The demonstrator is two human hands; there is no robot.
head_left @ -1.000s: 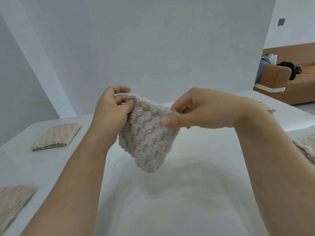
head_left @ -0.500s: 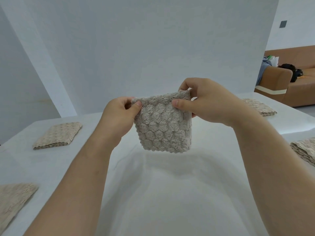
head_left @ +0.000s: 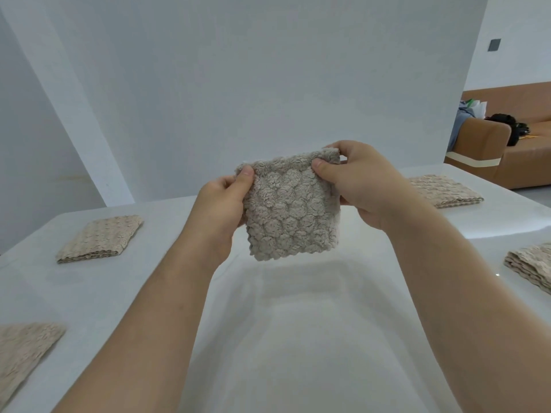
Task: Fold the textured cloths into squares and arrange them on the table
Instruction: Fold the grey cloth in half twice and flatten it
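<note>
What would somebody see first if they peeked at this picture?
First, the bumpy beige cloth, folded into a square and held up in the middle, pinched at its top corners by the left hand and the right hand. Next, more beige cloths lying on the white table: two at the left, two at the right.
</note>
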